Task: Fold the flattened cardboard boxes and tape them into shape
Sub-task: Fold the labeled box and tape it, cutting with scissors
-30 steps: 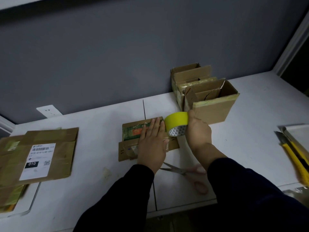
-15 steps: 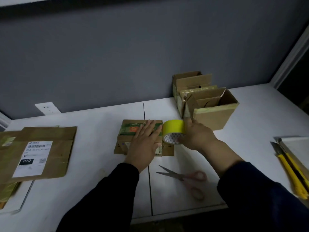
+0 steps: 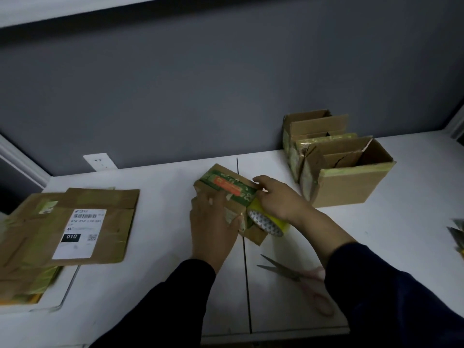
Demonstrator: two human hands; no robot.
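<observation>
In the head view, the small cardboard box (image 3: 226, 194) sits skewed in the middle of the surface (image 3: 155, 272). Our left grip (image 3: 213, 222) lies against its near side, fingers fairly straight, pinning it down. Our right grip (image 3: 278, 197) clasps the yellow tape roll (image 3: 268, 222) at the box's right end, fingertips reaching the top edge. We judge the box light, hollow and easy to crush or slide. Corners and folded edges are stiffest, so we would press there while the sticky tape tugs. Scissors (image 3: 288, 271) lie near.

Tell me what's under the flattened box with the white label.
More flattened cardboard pokes out beneath the labelled box, all on a white tray. How many sheets is hidden.
</observation>
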